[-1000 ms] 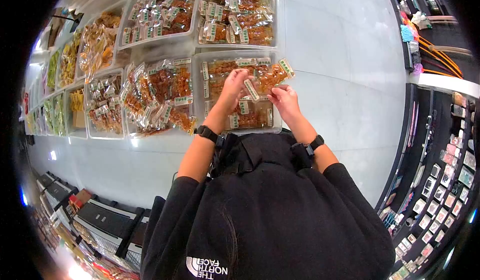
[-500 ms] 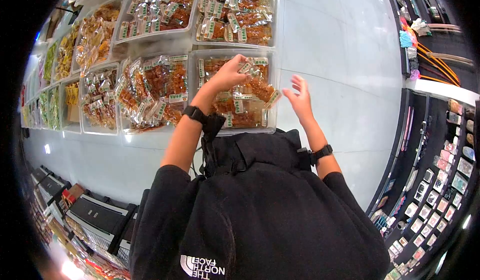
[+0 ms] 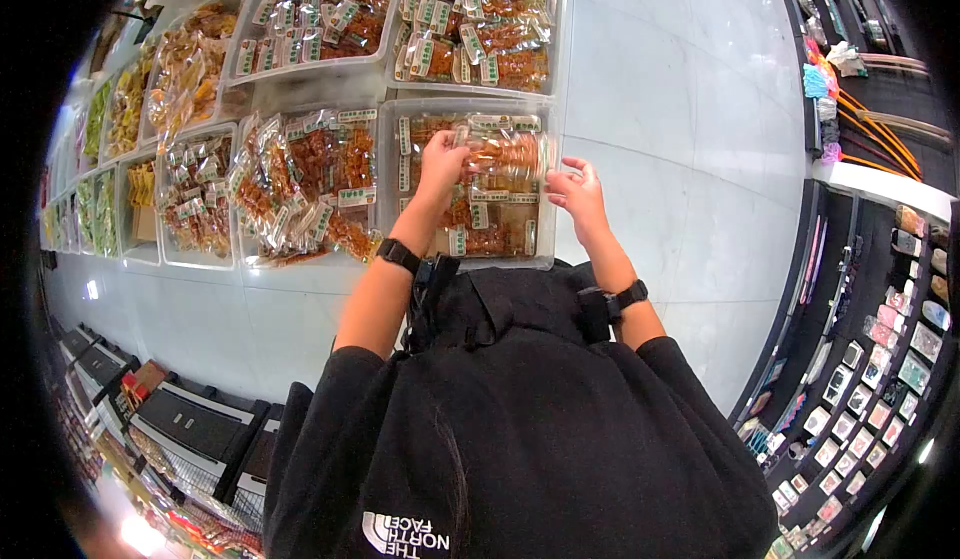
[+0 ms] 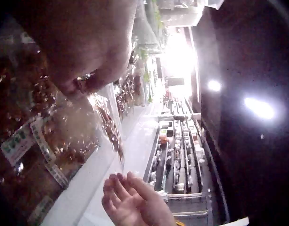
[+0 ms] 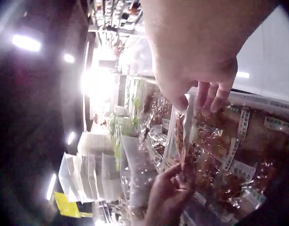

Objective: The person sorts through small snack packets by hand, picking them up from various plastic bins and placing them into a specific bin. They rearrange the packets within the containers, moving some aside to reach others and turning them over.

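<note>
Left hand (image 3: 437, 167) pinches one end of a clear packet (image 3: 505, 156) with reddish-brown contents; grip is at the packet's edge. Right hand (image 3: 580, 197) is open, fingers loosely bent, just beside the packet's opposite end; contact there cannot be told. The packet lies between the hands, above a clear bin (image 3: 500, 262) of labelled packets (image 3: 505, 231). More packets (image 3: 325, 154) lie beyond the bin wall, to the left of the left hand. Handling note (judged): the film looks slick and flexible; a light edge pinch plus support at the free end should limit sagging and creasing.
</note>
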Tool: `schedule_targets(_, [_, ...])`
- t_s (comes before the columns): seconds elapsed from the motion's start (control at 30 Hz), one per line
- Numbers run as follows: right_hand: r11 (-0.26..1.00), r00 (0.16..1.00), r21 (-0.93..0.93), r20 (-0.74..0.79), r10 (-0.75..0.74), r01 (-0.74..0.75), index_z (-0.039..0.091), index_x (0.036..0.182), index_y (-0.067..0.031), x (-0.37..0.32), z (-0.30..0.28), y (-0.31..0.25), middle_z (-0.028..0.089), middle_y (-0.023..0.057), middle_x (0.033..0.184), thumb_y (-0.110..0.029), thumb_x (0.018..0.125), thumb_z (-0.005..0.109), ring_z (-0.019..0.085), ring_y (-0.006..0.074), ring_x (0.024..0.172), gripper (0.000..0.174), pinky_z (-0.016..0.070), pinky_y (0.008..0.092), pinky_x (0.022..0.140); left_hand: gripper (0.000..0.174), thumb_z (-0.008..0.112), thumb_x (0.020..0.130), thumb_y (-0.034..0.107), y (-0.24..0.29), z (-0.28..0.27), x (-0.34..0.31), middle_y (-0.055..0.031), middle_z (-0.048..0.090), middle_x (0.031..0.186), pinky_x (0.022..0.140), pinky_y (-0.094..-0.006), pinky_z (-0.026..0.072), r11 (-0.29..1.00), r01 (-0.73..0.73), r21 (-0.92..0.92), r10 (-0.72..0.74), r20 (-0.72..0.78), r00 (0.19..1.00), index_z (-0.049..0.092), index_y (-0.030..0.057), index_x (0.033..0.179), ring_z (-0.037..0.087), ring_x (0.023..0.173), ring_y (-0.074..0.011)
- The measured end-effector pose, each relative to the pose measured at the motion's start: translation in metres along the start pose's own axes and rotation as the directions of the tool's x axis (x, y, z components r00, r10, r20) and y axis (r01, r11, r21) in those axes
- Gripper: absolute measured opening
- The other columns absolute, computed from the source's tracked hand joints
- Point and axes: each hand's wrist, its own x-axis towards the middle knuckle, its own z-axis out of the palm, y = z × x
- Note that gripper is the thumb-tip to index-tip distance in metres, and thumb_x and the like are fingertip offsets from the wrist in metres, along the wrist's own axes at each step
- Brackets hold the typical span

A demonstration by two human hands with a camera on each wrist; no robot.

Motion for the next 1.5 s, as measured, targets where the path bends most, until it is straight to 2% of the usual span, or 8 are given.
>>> schedule_targets(0.07, [0.941, 0.987, 0.309, 0.127, 0.102, -0.137, 0.026, 0.133, -0.0055, 0.006, 0.001, 0.007, 0.05, 0.0148, 0.117, -0.021, 0.085, 0.067, 0.059, 0.0232, 0.098, 0.064, 0.0513, 0.0336, 0.079, 0.032, 0.047, 0.078, -0.01, -0.009, 0.004, -0.008, -0.0205, 0.053, 0.111, 0.069, -0.0336, 0.0582, 0.961, 0.097, -0.257, -0.096, 0.018, 0.995, 0.037, -0.0022, 0.108, 0.066, 0.085, -0.0292])
schedule_targets(0.23, [0.961, 0.997, 0.275, 0.076, -0.031, 0.009, 0.034, 0.127, -0.0036, 0.019, 0.028, 0.009, 0.054, 0.013, 0.116, -0.01, 0.086, 0.062, 0.059, 0.0208, 0.099, 0.051, 0.0512, 0.0324, 0.079, 0.038, 0.055, 0.079, -0.008, -0.03, 0.017, -0.015, -0.0159, 0.055, 0.105, 0.07, -0.035, 0.0572, 0.982, 0.136, -0.135, -0.11, 0.183, 0.977, 0.039, -0.0001, 0.112, 0.065, 0.089, -0.0271])
schedule_targets(0.3, [0.977, 0.975, -0.163, -0.152, -0.16, 0.135, 0.036, 0.127, -0.0025, 0.047, 0.021, 0.024, 0.059, 0.0117, 0.102, -0.004, 0.08, 0.06, 0.062, 0.0212, 0.086, 0.054, 0.0508, 0.0318, 0.069, 0.038, 0.061, 0.076, -0.003, -0.025, 0.027, -0.027, -0.0143, 0.06, 0.091, 0.063, -0.0324, 0.0553, 0.994, 0.106, 0.033, -0.111, 0.215, 0.97, 0.04, 0.0006, 0.108, 0.064, 0.078, -0.0201])
schedule_targets(0.43, [0.776, 0.957, -0.591, -0.02, -0.288, 0.221, 0.055, 0.11, 0.0017, 0.078, -0.003, 0.027, 0.068, 0.0168, 0.086, -0.008, 0.072, 0.062, 0.067, 0.026, 0.079, 0.04, 0.0521, 0.0355, 0.07, 0.037, 0.066, 0.081, 0.012, -0.047, 0.021, -0.009, -0.0098, 0.058, 0.092, 0.055, -0.0288, 0.0527, 0.98, 0.122, 0.157, -0.146, 0.148, 0.978, 0.044, 0.003, 0.109, 0.062, 0.083, -0.0162])
schedule_targets(0.63, [0.65, 0.929, -0.713, 0.004, -0.369, 0.261, 0.049, 0.107, 0.0033, 0.064, 0.003, 0.011, 0.065, 0.012, 0.071, -0.005, 0.075, 0.062, 0.067, 0.0208, 0.063, 0.036, 0.0535, 0.0336, 0.057, 0.026, 0.058, 0.078, 0.003, -0.046, 0.025, 0.005, -0.0165, 0.061, 0.095, 0.078, -0.0386, 0.049, 0.906, -0.174, 0.385, 0.115, 0.171, 0.978, 0.047, 0.0008, 0.102, 0.062, 0.087, -0.0281])
schedule_targets(0.7, [0.571, 0.909, -0.778, -0.001, -0.416, 0.261, 0.047, 0.105, 0.0023, 0.054, 0.011, 0.002, 0.065, 0.014, 0.071, -0.005, 0.075, 0.062, 0.067, 0.0253, 0.063, 0.035, 0.0537, 0.0369, 0.058, 0.026, 0.057, 0.074, 0.0, -0.044, 0.027, 0.007, -0.0178, 0.06, 0.095, 0.078, -0.0405, 0.0474, 0.672, -0.428, 0.604, 0.249, 0.36, 0.899, 0.048, 0.0012, 0.099, 0.06, 0.088, -0.0327])
schedule_targets(0.97, [0.084, 0.898, -0.98, 0.132, -0.42, 0.183, 0.05, 0.093, -0.0034, 0.036, 0.026, -0.01, 0.065, 0.02, 0.078, -0.015, 0.081, 0.062, 0.065, 0.0376, 0.073, 0.021, 0.0533, 0.0466, 0.064, 0.023, 0.058, 0.076, 0.001, -0.047, 0.034, 0.002, -0.0207, 0.06, 0.091, 0.078, -0.044, 0.0463, 0.637, -0.435, 0.636, 0.281, 0.334, 0.9, 0.049, -0.0007, 0.097, 0.059, 0.089, -0.0382])
schedule_targets(1.5, [0.051, 0.846, -0.953, 0.239, -0.477, 0.298, 0.052, 0.095, -0.0057, 0.023, 0.017, 0.004, 0.065, 0.0158, 0.076, -0.015, 0.08, 0.062, 0.066, 0.034, 0.069, 0.02, 0.0531, 0.0438, 0.06, 0.064, 0.066, 0.081, 0.025, -0.03, 0.036, 0.001, -0.0209, 0.063, 0.083, 0.063, -0.0481, 0.0507, 0.166, -0.481, 0.861, 0.237, 0.439, 0.867, 0.031, 0.0052, 0.13, 0.063, 0.075, -0.0403])
